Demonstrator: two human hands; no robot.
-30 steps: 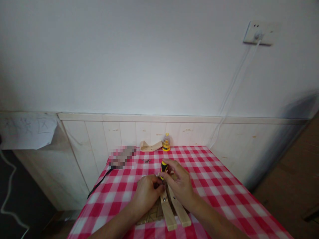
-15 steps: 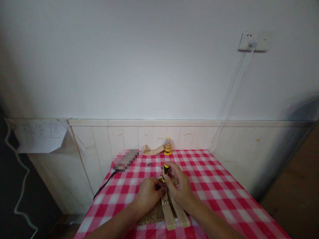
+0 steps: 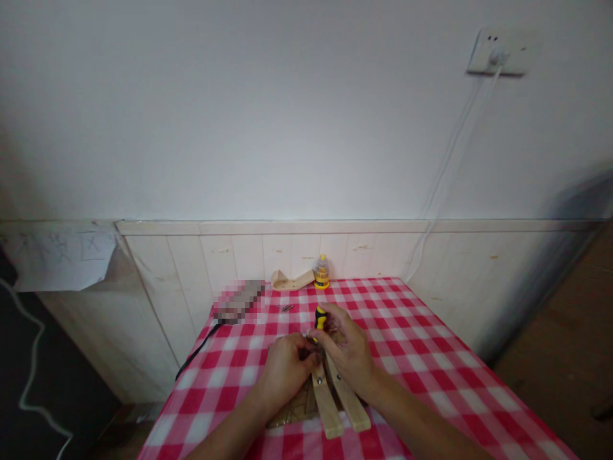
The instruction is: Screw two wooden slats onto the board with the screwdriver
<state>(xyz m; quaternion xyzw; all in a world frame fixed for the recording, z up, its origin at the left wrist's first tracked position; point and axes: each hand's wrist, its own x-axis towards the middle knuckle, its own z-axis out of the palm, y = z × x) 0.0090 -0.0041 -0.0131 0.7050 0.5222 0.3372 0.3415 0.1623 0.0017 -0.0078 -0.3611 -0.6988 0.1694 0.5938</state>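
My right hand (image 3: pixel 345 349) is closed round a small screwdriver with a yellow and black handle (image 3: pixel 319 317), held upright over a wooden piece. My left hand (image 3: pixel 287 367) is curled shut beside it, fingertips pinched near the screwdriver's tip; what it pinches is hidden. Under both hands lie two pale wooden slats (image 3: pixel 341 405) with screw heads showing, on top of a flat wooden panel (image 3: pixel 293 410). All of this rests on a red and white checked tablecloth (image 3: pixel 416 358).
At the table's back edge stand a curved wooden part (image 3: pixel 290 281) and a yellow bit holder (image 3: pixel 322 273). Loose screws (image 3: pixel 286 308) lie nearby. A blurred-out object (image 3: pixel 237 300) with a black cable (image 3: pixel 194 354) sits back left. A wall socket (image 3: pixel 498 52) has a white cord.
Both hands stay on the slats and screwdriver with almost no movement. The camera view shifted slightly, down and then back up.
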